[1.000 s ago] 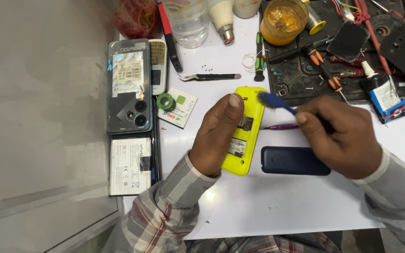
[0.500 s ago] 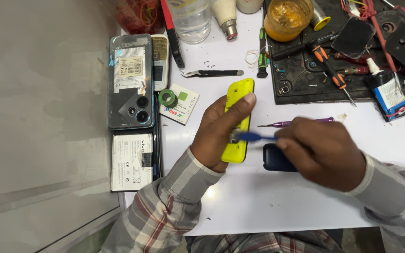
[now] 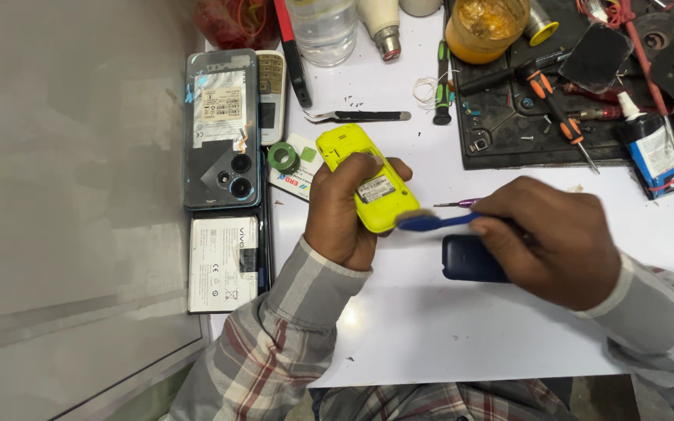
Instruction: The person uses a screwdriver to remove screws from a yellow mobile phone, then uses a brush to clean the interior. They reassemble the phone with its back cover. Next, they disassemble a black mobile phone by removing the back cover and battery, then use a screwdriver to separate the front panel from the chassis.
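My left hand (image 3: 346,212) grips a small yellow phone body (image 3: 360,175), back side up with its label showing, tilted over the white table (image 3: 446,327). My right hand (image 3: 551,238) holds a blue toothbrush (image 3: 434,222); its bristles touch the lower end of the yellow phone. Under my right hand lies a dark blue phone cover (image 3: 470,259), partly hidden. A thin purple screwdriver (image 3: 458,203) lies just above the brush.
At the left lie a smartphone with its back off (image 3: 220,129), a white battery (image 3: 224,263), a green tape roll (image 3: 283,157) and tweezers (image 3: 360,116). A black mat (image 3: 509,136) with screwdrivers, a glue bottle (image 3: 653,152), an orange jar (image 3: 487,27) and a clear bottle (image 3: 323,27) fill the back.
My left hand has turned the yellow phone and brought its lower end toward the brush. My right hand swept the blue brush from the phone's top down to its lower end.
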Tool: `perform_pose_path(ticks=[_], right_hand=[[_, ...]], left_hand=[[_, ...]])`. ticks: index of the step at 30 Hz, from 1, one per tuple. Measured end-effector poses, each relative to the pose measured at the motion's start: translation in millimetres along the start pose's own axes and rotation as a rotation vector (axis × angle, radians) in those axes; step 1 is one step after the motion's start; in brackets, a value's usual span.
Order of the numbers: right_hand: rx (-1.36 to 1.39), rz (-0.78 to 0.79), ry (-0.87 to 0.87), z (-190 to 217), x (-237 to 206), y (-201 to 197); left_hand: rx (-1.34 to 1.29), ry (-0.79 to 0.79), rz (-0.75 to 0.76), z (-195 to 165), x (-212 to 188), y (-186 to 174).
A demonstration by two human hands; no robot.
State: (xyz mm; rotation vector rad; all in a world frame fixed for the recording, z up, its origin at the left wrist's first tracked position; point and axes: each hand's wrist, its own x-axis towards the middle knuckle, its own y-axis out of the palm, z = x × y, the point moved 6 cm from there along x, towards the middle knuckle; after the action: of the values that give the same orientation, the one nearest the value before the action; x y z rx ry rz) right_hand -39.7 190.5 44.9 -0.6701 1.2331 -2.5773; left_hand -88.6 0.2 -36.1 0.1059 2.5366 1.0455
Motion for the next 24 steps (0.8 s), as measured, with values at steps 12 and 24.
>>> perform_pose_path(ticks=[12, 24], right_hand=[[0.009, 0.066, -0.221, 26.6, -0.6, 10.6], [0.03, 0.018, -0.217, 16.3, -3.8, 10.2]], left_hand=[[0.209, 0.055, -0.069, 7.8, -1.8, 10.7], [0.128, -0.182, 0.228, 28.2, -12.6, 26.9]])
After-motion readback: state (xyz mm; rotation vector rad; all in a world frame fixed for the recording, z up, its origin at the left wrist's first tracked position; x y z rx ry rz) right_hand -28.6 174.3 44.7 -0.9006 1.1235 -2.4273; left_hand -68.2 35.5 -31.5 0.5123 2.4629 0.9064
